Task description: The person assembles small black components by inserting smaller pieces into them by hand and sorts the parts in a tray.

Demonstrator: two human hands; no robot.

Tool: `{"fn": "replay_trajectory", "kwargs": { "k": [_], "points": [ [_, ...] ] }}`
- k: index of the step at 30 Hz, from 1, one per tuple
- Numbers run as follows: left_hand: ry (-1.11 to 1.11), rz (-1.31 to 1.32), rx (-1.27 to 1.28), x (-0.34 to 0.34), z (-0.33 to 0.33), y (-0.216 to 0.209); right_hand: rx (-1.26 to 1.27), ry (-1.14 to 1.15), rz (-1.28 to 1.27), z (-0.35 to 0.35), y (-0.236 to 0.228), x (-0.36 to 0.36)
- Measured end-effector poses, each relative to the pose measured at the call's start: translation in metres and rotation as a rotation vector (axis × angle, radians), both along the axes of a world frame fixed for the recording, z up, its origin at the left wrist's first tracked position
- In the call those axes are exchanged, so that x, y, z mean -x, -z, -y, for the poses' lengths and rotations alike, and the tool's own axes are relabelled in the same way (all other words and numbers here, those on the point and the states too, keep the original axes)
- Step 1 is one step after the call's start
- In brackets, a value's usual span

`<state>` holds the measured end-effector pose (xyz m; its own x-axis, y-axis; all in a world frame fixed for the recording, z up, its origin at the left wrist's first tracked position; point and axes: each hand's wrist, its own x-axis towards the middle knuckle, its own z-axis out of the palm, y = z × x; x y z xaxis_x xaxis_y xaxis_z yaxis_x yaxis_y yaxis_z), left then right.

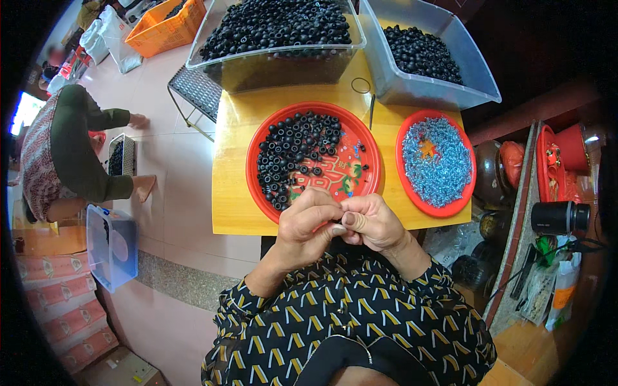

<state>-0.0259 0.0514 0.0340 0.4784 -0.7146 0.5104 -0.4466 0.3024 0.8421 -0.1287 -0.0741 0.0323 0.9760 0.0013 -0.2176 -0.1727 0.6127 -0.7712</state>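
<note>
Both hands are meeting at the near edge of the wooden surface (232, 161), just below the big red plate (370, 145). Left hand (308, 225) and right hand (370, 222) are touching, fingers pinched together on something too small to make out, probably one black ring and a metal piece. Black rings (290, 154) are filling only the left half of that plate, its right half showing bare. Small red plate (407, 132) is sitting heaped with silvery-blue metal bits (438, 161). Two clear bins (444, 93) behind are holding plenty more rings, so much seems left. Forearms are coming up from below, wrists bent inward.
</note>
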Motion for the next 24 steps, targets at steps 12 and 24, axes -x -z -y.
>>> {"fn": "replay_trajectory", "kwargs": {
  "k": [12, 24],
  "points": [
    [-0.060, -0.358, -0.010, 0.005, -0.010, 0.022, -0.156, -0.080, -0.043, 0.005, 0.016, -0.012],
    [-0.170, -0.271, -0.167, -0.003, -0.017, 0.024, 0.269, 0.397, 0.201, 0.111, -0.057, -0.026]
  ]
}}
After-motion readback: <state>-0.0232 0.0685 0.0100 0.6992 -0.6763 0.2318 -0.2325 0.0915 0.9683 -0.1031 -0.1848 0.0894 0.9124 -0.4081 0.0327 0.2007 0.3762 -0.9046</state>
